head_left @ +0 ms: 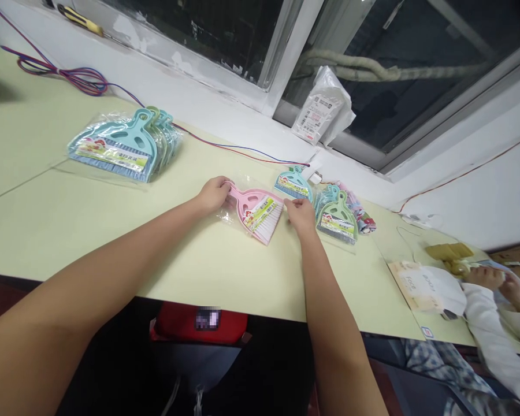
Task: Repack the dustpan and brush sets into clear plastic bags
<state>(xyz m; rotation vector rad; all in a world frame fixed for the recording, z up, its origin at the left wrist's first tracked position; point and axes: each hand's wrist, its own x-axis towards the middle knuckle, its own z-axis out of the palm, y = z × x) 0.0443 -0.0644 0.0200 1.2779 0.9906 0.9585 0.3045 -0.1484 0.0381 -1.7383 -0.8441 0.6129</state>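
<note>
Holding a bagged pink dustpan (252, 199) with the left hand (215, 195); curling the right hand (300, 215) narrowly at its right edge, cannot tell if gripping.

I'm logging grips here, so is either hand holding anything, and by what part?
The left hand holds the pink dustpan-and-brush set by its handle. The right hand is at the brush end; its grip cannot be told.

There are 2 stacks of dustpan sets (127, 151), 1 pink set (255, 209), 1 separate blue set (293, 184), 1 screwdriver (81, 21).
</note>
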